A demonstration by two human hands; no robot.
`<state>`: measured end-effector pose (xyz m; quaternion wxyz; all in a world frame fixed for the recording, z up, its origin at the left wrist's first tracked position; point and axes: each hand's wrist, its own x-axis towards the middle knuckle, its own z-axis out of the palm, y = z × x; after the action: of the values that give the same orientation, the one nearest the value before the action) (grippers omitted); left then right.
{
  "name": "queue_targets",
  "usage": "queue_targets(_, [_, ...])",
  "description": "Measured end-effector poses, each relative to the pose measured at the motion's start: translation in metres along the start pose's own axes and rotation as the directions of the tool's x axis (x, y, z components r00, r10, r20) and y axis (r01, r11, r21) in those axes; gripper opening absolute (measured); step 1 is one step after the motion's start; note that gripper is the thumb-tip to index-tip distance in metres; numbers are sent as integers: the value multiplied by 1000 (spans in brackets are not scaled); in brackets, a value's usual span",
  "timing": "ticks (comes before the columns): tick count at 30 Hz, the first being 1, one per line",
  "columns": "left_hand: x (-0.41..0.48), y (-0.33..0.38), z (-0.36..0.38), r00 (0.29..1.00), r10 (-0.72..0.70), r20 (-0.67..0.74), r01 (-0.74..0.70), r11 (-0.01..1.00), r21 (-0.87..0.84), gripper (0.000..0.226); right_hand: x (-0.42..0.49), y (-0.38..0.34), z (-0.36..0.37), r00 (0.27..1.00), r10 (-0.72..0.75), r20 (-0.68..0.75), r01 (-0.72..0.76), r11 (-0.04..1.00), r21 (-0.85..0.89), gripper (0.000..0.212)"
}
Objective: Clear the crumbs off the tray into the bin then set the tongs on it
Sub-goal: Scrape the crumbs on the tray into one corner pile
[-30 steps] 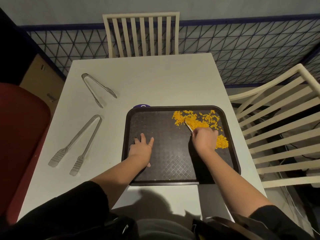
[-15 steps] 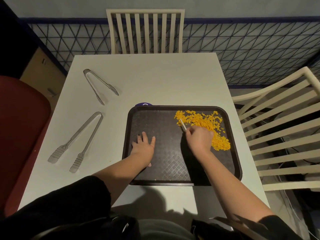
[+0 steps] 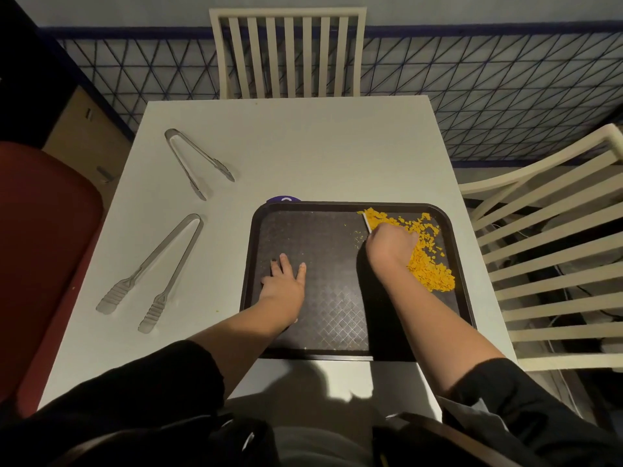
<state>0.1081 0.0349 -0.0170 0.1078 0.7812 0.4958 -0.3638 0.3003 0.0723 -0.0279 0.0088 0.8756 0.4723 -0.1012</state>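
Reaching forward over the near edge of the white bench (image 3: 303,146), two bare forearms come out of dark sleeves (image 3: 151,382) and end on a dark textured tray (image 3: 323,325) that sits at the bench's near right part. The left hand (image 3: 285,284) lies flat and open on the tray's left half, fingers spread, palm down, holding nothing. The right hand (image 3: 391,246) is curled closed around a thin white scraper (image 3: 366,221), whose narrow edge sticks out past the knuckles toward the tray's far rim; what kind of tool it is I cannot tell. Orange crumbs (image 3: 428,264) are heaped against the right side of that hand, in a band that runs from the tray's far right corner down along its right side, with a few loose specks on the bare tray just left of the scraper.

Left of the tray, apart from it, larger metal tongs (image 3: 151,271) lie on the bench with their ridged tips toward the near edge. Farther back, smaller metal tongs (image 3: 199,163) lie with their arms splayed. A small purple object (image 3: 284,199) peeks out from behind the tray's far rim. Beyond the bench stands a pale slatted chair (image 3: 286,52), and another chair (image 3: 556,247) stands to the right.
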Motion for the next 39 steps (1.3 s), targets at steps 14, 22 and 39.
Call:
queue_targets(14, [4, 3, 6, 1000, -26, -10, 26, 999, 25, 107, -15, -9, 1, 992, -108, -61, 115, 988, 107, 26])
queue_targets(22, [6, 3, 6, 999, -35, 0, 35, 999, 11, 108, 11, 3, 0, 997, 68, 21, -69, 998, 13, 19])
queue_targets(39, [3, 2, 8, 1000, -26, -16, 26, 1000, 9, 107, -13, -5, 12, 999, -48, 5, 48, 999, -11, 22])
